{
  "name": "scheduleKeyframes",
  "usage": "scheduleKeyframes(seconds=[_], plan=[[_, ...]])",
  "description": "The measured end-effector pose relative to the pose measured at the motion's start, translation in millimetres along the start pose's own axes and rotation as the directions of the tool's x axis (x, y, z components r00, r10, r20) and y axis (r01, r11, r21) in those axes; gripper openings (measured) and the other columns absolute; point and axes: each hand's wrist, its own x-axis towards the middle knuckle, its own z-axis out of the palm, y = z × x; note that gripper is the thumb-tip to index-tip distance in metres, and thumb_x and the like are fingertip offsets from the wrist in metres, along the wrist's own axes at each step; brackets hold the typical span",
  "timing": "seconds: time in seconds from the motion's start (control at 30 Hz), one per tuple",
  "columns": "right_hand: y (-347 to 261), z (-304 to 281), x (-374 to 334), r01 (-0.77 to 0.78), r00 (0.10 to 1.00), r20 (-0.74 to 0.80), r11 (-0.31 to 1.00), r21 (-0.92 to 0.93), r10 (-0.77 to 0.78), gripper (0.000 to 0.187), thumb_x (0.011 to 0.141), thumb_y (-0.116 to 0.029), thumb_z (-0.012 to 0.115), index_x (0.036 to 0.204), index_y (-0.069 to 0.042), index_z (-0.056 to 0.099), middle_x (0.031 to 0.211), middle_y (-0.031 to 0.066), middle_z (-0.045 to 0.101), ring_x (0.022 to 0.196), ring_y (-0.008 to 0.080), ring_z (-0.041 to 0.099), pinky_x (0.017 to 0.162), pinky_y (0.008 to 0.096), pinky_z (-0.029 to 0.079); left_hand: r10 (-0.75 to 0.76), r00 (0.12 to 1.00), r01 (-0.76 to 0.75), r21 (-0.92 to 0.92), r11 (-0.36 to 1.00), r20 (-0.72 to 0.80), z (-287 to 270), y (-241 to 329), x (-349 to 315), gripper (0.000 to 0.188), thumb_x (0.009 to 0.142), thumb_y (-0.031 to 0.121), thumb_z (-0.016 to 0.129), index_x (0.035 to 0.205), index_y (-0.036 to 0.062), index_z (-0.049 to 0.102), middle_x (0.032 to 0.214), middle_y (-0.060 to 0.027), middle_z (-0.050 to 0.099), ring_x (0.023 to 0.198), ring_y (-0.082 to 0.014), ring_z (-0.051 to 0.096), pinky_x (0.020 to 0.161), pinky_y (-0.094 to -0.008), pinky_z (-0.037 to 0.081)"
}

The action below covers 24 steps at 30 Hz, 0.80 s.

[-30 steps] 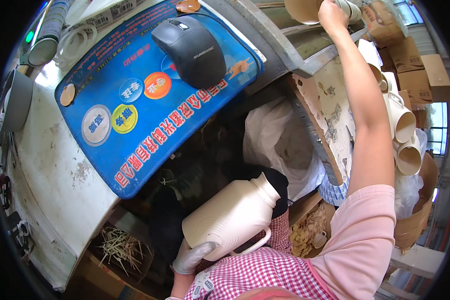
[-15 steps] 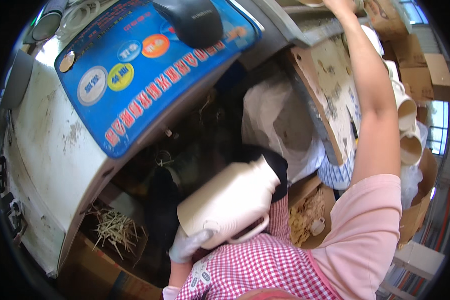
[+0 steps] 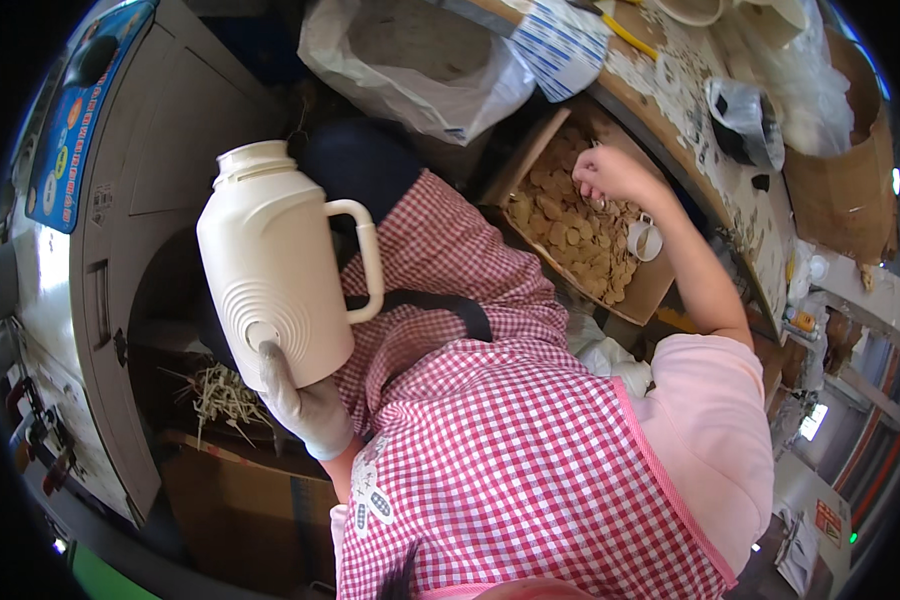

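My left hand (image 3: 295, 395), in a pale glove, grips the bottom end of a cream plastic jug (image 3: 270, 255). The thumb presses on the ringed pattern low on its side. The jug stands nearly upright with its threaded neck up and its handle to the right. Above an open cardboard box (image 3: 652, 292) hangs my bare right hand (image 3: 610, 175), fingers curled together; what they hold, if anything, is too small to make out. Many thin tan discs (image 3: 580, 245) fill the box, and a white ring-shaped piece (image 3: 644, 240) lies among them.
A worn workbench (image 3: 660, 110) runs along the right, with yellow-handled tool (image 3: 625, 33) on it. Beyond the box hangs a whitish plastic bag (image 3: 410, 80). To the left stands a grey cabinet (image 3: 120, 240); thin pale sticks (image 3: 225, 400) lie in a carton below.
My right hand has come down from the far right of the bench to the box of discs. The jug has gone from tilted to nearly upright, and the view has swung right.
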Motion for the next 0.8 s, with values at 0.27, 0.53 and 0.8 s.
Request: scheduleKeyframes(seconds=[0.27, 0.53, 0.8], plan=[[96.9, 157.5, 73.5, 0.093, 0.744, -0.663, 0.996, -0.018, -0.081, 0.029, 0.092, -0.024, 0.076, 0.112, -0.003, 0.073, 0.11, 0.0167, 0.071, 0.097, 0.0343, 0.071, 0.083, 0.0404, 0.057, 0.082, 0.997, -0.081, 0.205, 0.975, 0.002, 38.1, 26.9, -36.8, 0.048, 0.101, 0.003, 0.061, 0.147, -0.0017, 0.05, 0.141, -0.0199, 0.06, 0.13, -0.0342, 0.059, 0.112, -0.0437, 0.047], [71.1, 138.0, 58.9, 0.084, 0.749, -0.659, 0.978, 0.189, 0.063, 0.024, 0.095, -0.02, 0.071, 0.115, -0.006, 0.075, 0.094, 0.0142, 0.074, 0.076, 0.029, 0.07, 0.067, 0.035, 0.054, -0.64, 0.756, 0.438, -0.833, 0.338, 0.137, 43.9, 46.7, -9.1, 0.053, 0.106, 0.035, 0.058, 0.144, 0.0001, 0.05, 0.137, -0.0158, 0.062, 0.124, -0.0255, 0.063, 0.103, -0.0437, 0.054], [-173.6, 95.0, -65.5, 0.52, 0.759, -0.327, 0.222, 0.825, -0.563, 0.027, 0.101, -0.001, 0.063, 0.127, 0.001, 0.07, 0.108, 0.0115, 0.074, 0.087, 0.0128, 0.072, 0.071, 0.0223, 0.059, -0.461, 0.882, 0.369, -0.749, 0.55, 0.096, 52.0, 53.7, -17.6, 0.042, 0.11, 0.023, 0.053, 0.145, 0.0004, 0.049, 0.138, -0.0116, 0.06, 0.125, -0.0231, 0.061, 0.107, -0.0357, 0.049]])
